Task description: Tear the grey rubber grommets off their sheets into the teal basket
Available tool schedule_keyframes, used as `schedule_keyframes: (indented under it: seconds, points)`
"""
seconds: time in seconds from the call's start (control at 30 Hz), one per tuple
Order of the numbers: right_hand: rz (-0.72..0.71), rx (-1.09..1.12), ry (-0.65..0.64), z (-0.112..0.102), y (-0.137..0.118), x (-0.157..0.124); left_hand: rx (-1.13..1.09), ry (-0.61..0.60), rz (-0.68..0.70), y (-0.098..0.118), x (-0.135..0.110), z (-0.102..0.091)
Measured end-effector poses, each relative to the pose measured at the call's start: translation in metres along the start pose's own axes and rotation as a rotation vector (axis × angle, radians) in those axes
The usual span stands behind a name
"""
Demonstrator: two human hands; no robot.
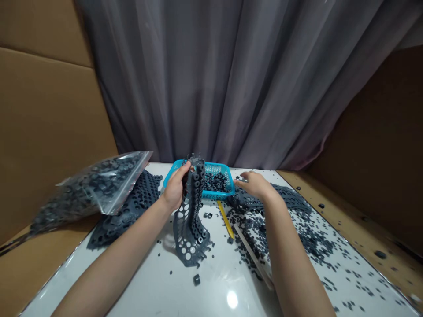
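My left hand point(174, 188) grips the top of a dark grey rubber sheet point(191, 220) studded with small rings and punched holes; the sheet hangs down and curls onto the white table point(211, 290). Just behind it stands a blue plastic basket point(228, 169) holding several loose black rings. My right hand point(254, 185) reaches to the right of the basket, fingers partly bent over a pile of rubber sheets point(284, 198); whether it pinches anything I cannot make out.
A clear zip bag point(99, 185) full of black rings lies at the left on more rubber sheets point(132, 207). A yellow pencil point(225, 219) and a flat stick point(253, 257) lie mid-table. Scraps litter the right side. Cardboard walls and a grey curtain enclose the table.
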State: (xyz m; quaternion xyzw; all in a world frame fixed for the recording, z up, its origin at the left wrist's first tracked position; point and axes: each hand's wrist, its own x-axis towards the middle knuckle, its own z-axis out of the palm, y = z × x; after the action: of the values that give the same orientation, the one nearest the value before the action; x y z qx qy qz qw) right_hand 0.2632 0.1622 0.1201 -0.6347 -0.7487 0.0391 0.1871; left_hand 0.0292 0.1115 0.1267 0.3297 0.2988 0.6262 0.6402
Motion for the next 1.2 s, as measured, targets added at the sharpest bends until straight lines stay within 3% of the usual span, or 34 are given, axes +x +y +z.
schedule_keyframes:
  seconds: [0.07,0.13,0.27,0.4,0.53,0.67,0.73,0.83,0.9,1.0,1.2]
  points:
    - [-0.235,0.175,0.155,-0.01,-0.022,-0.008,0.05,-0.009,0.029,-0.001,-0.001,0.0]
    - [-0.447,0.364,0.231,-0.019,-0.05,-0.019,0.123,-0.03,0.058,-0.002,-0.001,0.0]
    - [-0.589,0.401,0.208,-0.023,-0.088,-0.035,0.314,-0.155,0.138,-0.001,0.0,-0.001]
    - [-0.578,0.466,0.106,-0.016,-0.092,-0.037,0.443,-0.272,0.163,0.003,-0.001,-0.003]
    - [-0.616,0.567,0.015,-0.012,-0.089,-0.035,0.507,-0.305,0.187,0.006,-0.002,-0.005]
    - [-0.595,0.649,-0.008,-0.007,-0.087,-0.03,0.712,-0.319,0.269,0.008,0.0,-0.005]
    - [-0.561,0.778,-0.09,-0.002,-0.084,-0.025,0.747,-0.362,0.223,0.009,0.001,-0.006]
    - [-0.493,1.151,-0.311,0.011,-0.085,-0.019,0.645,-0.412,0.11,0.008,0.001,-0.008]
    - [-0.414,1.45,-0.411,0.021,-0.091,-0.018,0.507,-0.366,0.08,0.004,0.001,-0.01]
    - [-0.265,1.83,-0.416,0.033,-0.106,-0.022,0.264,-0.233,0.079,-0.002,0.0,-0.012]
    - [-0.151,2.109,-0.346,0.041,-0.121,-0.028,0.11,-0.093,0.098,-0.007,0.0,-0.009]
